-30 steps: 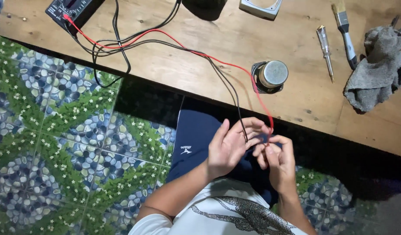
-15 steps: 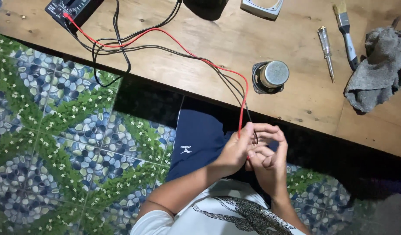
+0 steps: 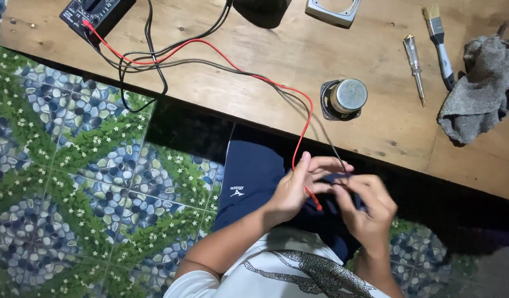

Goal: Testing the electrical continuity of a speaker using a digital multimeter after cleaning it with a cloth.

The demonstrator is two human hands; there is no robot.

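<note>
Both hands meet over the lap — the left hand (image 3: pixel 292 190) pinches the thin red probe lead (image 3: pixel 305 118), its tip just below the fingers; the right hand (image 3: pixel 364 207) curls around the black lead (image 3: pixel 337 157). Probes being readied, seemingly; steady tips matter next.

speaker (image 3: pixel 345 99) on table (image 3: pixel 276 66), screwdriver (image 3: pixel 414 66) and brush (image 3: pixel 439 38) right of it; meter (image 3: pixel 97 14) far left

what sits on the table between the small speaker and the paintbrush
A screwdriver with a clear handle lies between the small speaker and the paintbrush, in the head view.
</note>
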